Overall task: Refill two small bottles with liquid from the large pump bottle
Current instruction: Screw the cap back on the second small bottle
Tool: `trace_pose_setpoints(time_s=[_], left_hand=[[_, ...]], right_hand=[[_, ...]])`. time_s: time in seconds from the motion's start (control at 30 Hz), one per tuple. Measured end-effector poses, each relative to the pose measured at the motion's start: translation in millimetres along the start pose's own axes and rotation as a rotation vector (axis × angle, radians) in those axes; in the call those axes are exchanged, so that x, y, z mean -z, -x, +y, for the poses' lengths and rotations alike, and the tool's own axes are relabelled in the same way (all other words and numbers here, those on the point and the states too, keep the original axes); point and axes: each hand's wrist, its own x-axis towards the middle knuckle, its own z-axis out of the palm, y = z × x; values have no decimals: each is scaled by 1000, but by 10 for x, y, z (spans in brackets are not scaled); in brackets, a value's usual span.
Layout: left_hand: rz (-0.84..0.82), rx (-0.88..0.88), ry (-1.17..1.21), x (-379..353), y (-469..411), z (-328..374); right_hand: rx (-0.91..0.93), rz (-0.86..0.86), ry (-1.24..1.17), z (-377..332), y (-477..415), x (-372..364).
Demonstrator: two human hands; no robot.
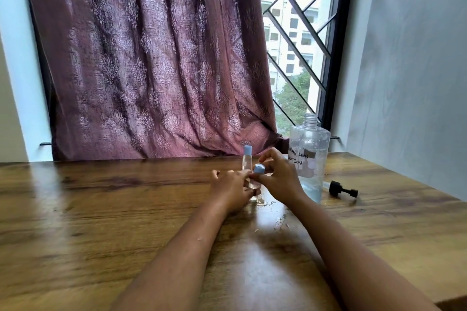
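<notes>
**Progress:** Late stage, by judgement. The far bottle (pixel 247 159) stands capped on the desk (pixel 101 209) with clear liquid inside, and appears finished. The near bottle (pixel 253 184) is at the capping step. The left grip (pixel 231 190) curls round its body. The right grip (pixel 278 179) pinches the blue cap (pixel 259 168) at its neck between thumb and fingertips. Whether the cap is seated cannot be told. The big bottle (pixel 309 156) stands open just right of the hands, with its pump (pixel 343 189) lying on the desk beside it (not refitted). Spilt drops (pixel 267 202) lie at the near bottle's foot. Left to do: tighten the cap, refit the pump, probably wipe up.

**Orientation:** The near bottle sits mid-desk, just in front of the far bottle. Its long axis runs close to vertical, neck up, leaning slightly right. Its base is at or on the desk, and fingers hide most of it.
</notes>
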Motion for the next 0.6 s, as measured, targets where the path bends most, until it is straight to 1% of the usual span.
trace_pose_setpoints(time_s=[0.13,0.27,0.43,0.53,0.6], left_hand=[[177,0,25,117,9,19],[249,47,-25,169,26,-108],[280,141,-27,108,-35,-256],[326,222,-16,137,-46,-250],[307,295,24,176,-43,-305]], right_hand=[[29,44,-92,-19,-36,-18],[-23,-44,-173,-58,-84,-53],[-2,-144,-6,-159,-236,-145],[12,-95,78,-167,-411,-247],[-15,-49,95,-113,-546,-347]])
